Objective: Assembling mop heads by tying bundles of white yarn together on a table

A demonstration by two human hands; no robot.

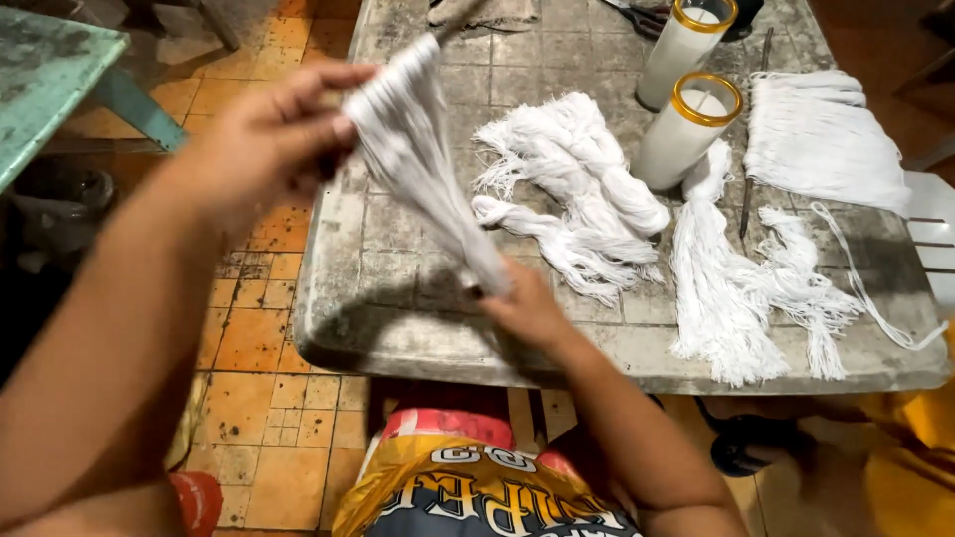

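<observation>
My left hand (264, 139) is raised over the left edge of the worn grey table (398, 328) and grips the top of a bundle of white string (423, 169). The bundle slants down to the right, blurred by motion. My right hand (522, 308) pinches its lower end near the table's front edge. Loose hanks of white string (577, 189) lie on the table just right of the bundle.
Two tall white candles in glass, one (686, 124) lying tilted and one (686, 45) behind it, stand at the back. More white string tassels (726, 288) and a flat string sheet (821, 134) lie at right. A teal table (45, 75) stands left, and orange tiles (269, 378) cover the floor.
</observation>
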